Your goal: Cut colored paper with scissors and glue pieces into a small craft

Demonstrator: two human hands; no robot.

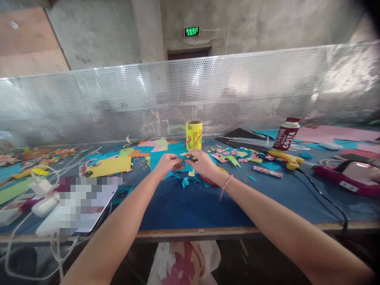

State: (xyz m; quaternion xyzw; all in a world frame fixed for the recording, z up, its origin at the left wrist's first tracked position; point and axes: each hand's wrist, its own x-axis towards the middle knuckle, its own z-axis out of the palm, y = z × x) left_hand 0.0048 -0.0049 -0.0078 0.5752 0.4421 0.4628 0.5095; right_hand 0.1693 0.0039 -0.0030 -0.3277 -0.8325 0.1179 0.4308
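Over the middle of the blue tabletop, my left hand and my right hand meet, fingertips nearly touching. Pinched between them is a small piece of blue paper; its exact shape is partly hidden by the fingers. Below the hands lie blue paper scraps. A round red and yellow object shows partly under my right wrist, its kind hidden. Just behind the hands a yellow cardboard tube with printing stands upright. Blue paper sheets lie beneath and left of my hands.
Coloured scraps lie to the right, near a yellow glue gun with a black cord. A dark red bottle stands behind it. White cables and a tablet-like device sit at left. A perforated metal screen borders the back.
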